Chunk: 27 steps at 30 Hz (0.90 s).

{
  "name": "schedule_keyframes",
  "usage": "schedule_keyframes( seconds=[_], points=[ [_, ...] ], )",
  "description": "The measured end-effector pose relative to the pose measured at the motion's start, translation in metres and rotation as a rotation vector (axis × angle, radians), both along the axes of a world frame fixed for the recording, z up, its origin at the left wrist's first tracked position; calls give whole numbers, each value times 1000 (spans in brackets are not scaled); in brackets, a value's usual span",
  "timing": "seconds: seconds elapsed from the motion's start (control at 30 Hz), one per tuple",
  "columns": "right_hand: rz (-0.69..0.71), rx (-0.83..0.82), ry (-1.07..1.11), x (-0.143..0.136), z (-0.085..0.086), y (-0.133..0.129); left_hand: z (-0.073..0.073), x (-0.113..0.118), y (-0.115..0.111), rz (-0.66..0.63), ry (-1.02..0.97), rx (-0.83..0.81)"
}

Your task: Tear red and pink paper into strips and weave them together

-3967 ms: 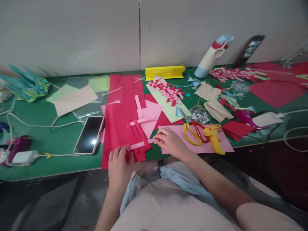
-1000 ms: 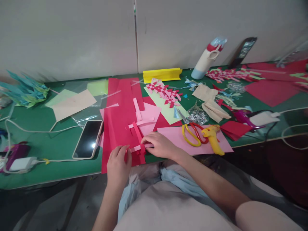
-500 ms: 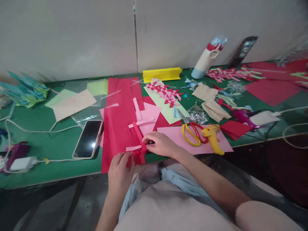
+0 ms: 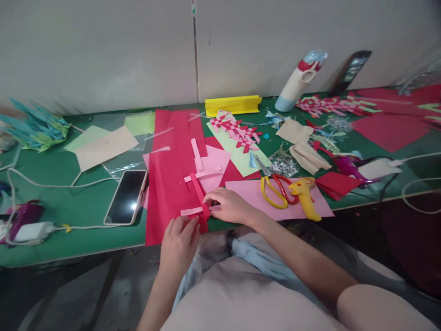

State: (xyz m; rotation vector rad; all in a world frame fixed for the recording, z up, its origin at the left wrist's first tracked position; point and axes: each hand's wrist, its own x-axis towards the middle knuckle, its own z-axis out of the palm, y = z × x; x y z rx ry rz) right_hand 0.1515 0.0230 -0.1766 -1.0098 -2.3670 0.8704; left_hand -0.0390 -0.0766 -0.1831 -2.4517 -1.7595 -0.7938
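Note:
A red paper strip (image 4: 198, 189) lies slanted across a pink paper strip (image 4: 191, 211) near the table's front edge. My right hand (image 4: 229, 205) is closed at the lower end of these strips, thumb and forefinger pinching where they cross. My left hand (image 4: 179, 241) has its fingers bent together over small red paper pieces just below; its fingertips partly hide what they grip. Under the strips is a large red paper sheet (image 4: 167, 184). Another pink strip (image 4: 208, 173) crosses the red strip's top, and a further one lies above it, over a pink sheet (image 4: 219, 161).
Right of my hands lie yellow-and-red-handled scissors (image 4: 274, 193) and a yellow glue gun (image 4: 305, 197). Woven paper fish (image 4: 237, 131) rest on pale green paper behind. A phone (image 4: 126, 197) is at left. A bottle (image 4: 298, 82) and cables stand or lie around.
My left hand has shifted slightly right, closer to the strips' lower end, covering more of the red pieces. My right hand stays nearly in place.

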Motion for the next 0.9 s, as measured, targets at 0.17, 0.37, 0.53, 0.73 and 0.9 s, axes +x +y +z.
schedule_keyframes(
  seconds=[0.17,0.37,0.53,0.73,0.9],
  points=[
    [-8,-4,-4,1,4,2,3,-1,2,0,44,-33],
    [-32,9,-11,3,10,2,5,3,8,23,-13,28],
    [0,48,5,2,7,0,4,10,19,79,-17,35],
    [-29,58,1,0,8,-1,-2,13,24,103,-14,9],
    [-40,49,-17,3,11,-1,-3,13,24,142,-15,-26]
  ],
)
